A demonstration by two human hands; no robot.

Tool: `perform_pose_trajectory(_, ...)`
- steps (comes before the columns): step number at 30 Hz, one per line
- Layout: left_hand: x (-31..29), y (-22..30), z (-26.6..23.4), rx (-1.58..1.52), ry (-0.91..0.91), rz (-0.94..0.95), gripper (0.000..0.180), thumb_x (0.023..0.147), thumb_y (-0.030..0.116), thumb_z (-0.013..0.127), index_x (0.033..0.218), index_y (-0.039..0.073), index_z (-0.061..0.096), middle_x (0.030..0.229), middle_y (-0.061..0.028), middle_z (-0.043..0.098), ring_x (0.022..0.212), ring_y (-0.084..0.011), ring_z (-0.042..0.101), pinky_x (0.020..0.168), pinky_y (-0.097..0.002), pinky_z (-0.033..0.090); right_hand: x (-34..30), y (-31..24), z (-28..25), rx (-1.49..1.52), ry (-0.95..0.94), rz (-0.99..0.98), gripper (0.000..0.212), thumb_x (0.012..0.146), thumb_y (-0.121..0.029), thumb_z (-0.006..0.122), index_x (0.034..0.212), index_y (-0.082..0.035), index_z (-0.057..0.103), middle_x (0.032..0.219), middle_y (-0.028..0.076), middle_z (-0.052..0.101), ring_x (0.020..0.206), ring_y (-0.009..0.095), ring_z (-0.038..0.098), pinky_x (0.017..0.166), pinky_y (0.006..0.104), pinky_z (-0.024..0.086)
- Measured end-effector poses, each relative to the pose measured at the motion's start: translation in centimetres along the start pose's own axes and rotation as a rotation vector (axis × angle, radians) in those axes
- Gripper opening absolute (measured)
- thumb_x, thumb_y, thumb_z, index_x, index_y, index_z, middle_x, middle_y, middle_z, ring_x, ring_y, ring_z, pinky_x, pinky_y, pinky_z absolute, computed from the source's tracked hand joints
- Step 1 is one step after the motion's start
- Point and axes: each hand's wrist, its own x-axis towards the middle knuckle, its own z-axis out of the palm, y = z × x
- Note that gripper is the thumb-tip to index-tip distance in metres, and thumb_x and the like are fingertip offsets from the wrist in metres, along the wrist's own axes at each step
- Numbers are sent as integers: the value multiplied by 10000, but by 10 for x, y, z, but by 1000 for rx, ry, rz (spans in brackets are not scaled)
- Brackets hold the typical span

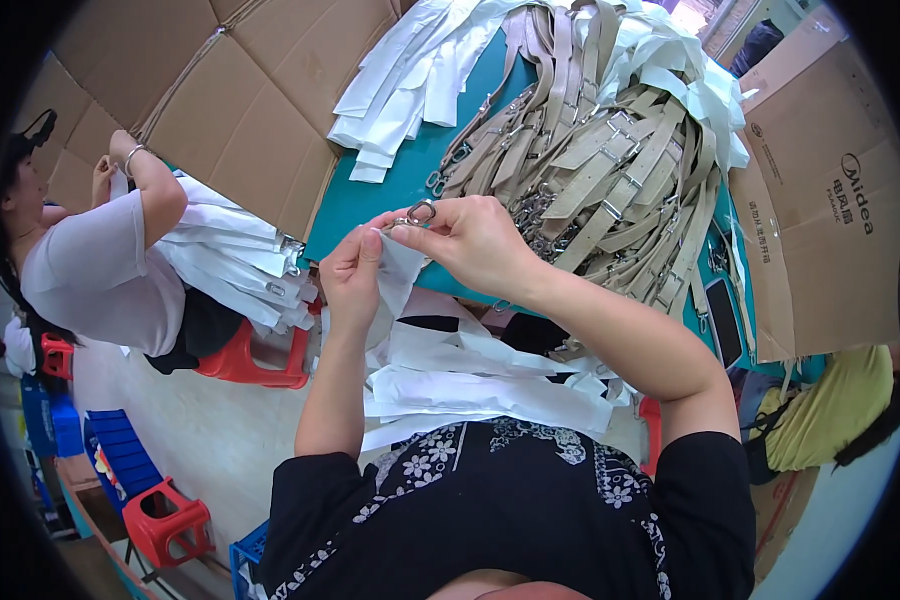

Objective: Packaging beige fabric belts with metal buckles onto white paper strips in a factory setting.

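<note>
My left hand is closed, pinching a sheet of thin white paper that hangs down between my hands. With bent fingers, my right hand grips a silver metal clasp, whose loop sticks up above the fingertips. The two hands nearly touch over the table's near edge. Whatever the clasp is fixed to is mostly hidden by the fingers and paper. Just beyond them lies a big heap of beige straps with silver buckles and hooks. More white paper strips rest across my lap.
White-wrapped strips lie on the green table. A phone is at its right edge. Cardboard stands at the left, and a carton at the right. Nearby people sit at left and right. A red stool stands lower left.
</note>
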Motion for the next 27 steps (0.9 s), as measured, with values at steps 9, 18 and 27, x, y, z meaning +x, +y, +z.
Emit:
perform_pose_trajectory(9, -18, -23, -10, -187, -101, 9, 170, 811, 123, 633, 939, 16, 604, 882, -61, 599, 821, -116, 551, 746, -233, 424, -13, 29, -9, 486, -176, 61, 161, 812, -123, 622, 947, -44, 661, 767, 7, 625, 694, 51, 538, 675, 221, 462)
perform_pose_trajectory(18, -17, 6, -3, 84, -285, 93, 84, 702, -49, 647, 761, 11, 638, 858, -86, 589, 801, -180, 556, 721, -275, 449, -33, 46, -26, 203, -256, -355, 187, 768, -84, 625, 951, -99, 659, 988, 67, 632, 789, 186, 625, 727, 276, 477)
perform_pose_trajectory(27, -21, -10, -5, 89, -376, 247, 186, 682, 71, 724, 836, 7, 643, 873, -79, 600, 794, -154, 558, 686, -254, 446, -33, 47, -7, 401, -160, -38, 163, 781, -148, 650, 845, 0, 632, 686, 46, 619, 663, 51, 542, 624, 237, 451)
